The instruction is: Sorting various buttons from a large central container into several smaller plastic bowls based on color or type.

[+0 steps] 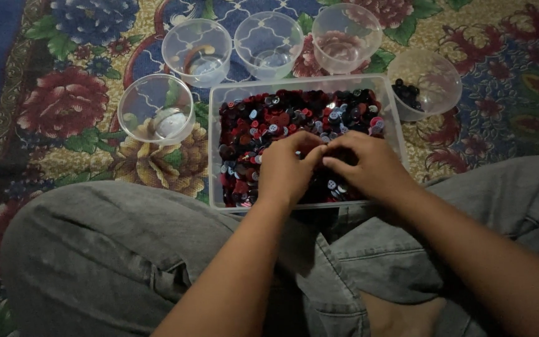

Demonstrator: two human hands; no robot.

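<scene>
Together over the clear rectangular tub, left hand and right hand, fingertips touching, pinched on small buttons: red, dark, grey, heaped. Behind, on floral carpet, five clear round cups, the rightmost cup with dark buttons.

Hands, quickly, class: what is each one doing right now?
Left hand: fingers curled, resting in the buttons; hold cannot be told.
Right hand: fingers curled among them; hold cannot be told.
</scene>
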